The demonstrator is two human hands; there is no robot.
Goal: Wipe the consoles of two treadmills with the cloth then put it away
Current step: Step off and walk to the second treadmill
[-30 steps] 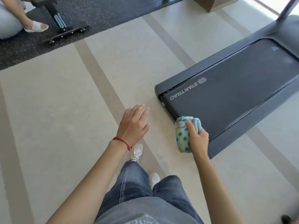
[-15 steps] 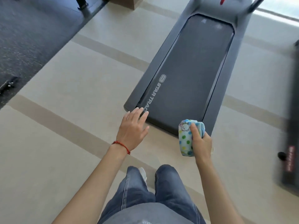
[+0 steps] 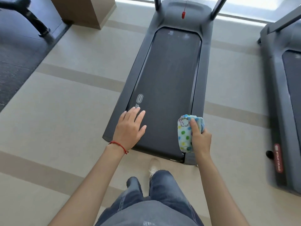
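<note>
A dark grey treadmill (image 3: 164, 79) lies straight ahead, its belt running away from me; only its two uprights show at the top and the console is out of view. A second treadmill (image 3: 281, 103) stands at the right edge, partly cut off. My right hand (image 3: 199, 137) grips a bunched pale-blue cloth (image 3: 184, 136) with coloured dots, held in the air over the near right corner of the first treadmill. My left hand (image 3: 130, 128) hovers with fingers straight and spread above the near left end of the belt, holding nothing.
A brown box-like pillar base (image 3: 84, 10) stands on the beige striped floor at the upper left. Dark rubber matting (image 3: 17, 51) with the leg of a black machine (image 3: 35, 22) covers the far left. My legs and a white shoe (image 3: 154, 166) are just behind the treadmill's end.
The view has swung right and I have stepped closer, so the first treadmill now lies straight ahead under my hands and a second one appears at right. The cloth stays gripped in my right hand.
</note>
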